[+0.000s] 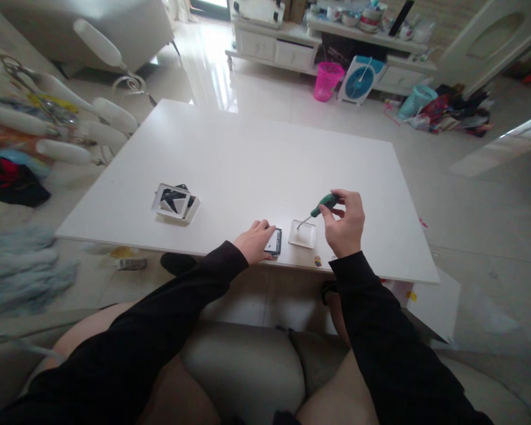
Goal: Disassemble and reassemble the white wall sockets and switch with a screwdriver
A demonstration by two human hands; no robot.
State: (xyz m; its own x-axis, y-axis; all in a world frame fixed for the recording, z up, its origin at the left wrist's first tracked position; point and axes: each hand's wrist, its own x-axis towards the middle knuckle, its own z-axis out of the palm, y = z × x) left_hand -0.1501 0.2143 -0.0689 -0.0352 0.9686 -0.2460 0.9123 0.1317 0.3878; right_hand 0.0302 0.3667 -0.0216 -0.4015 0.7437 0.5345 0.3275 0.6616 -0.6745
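Observation:
My right hand (346, 223) grips a green-handled screwdriver (326, 204) with its shaft slanting down to the left. The screwdriver's tip is at a shallow white tray (307, 236), inside its rim as seen from here; any small parts there are too tiny to make out. Near the table's front edge, my left hand (255, 241) is closed over a small flat device with a dark frame and a pale face (273, 242), partly hidden under the fingers. A small brown and yellow piece (317, 261) lies just below the tray.
On the left of the white table (256, 159) is a white box (188, 213) with a white frame (158, 203) and dark parts on it. Metal-and-white chair arms (97, 44) stand beyond the left edge. A pink basket (327, 81) and a blue fan (361, 79) are on the floor behind.

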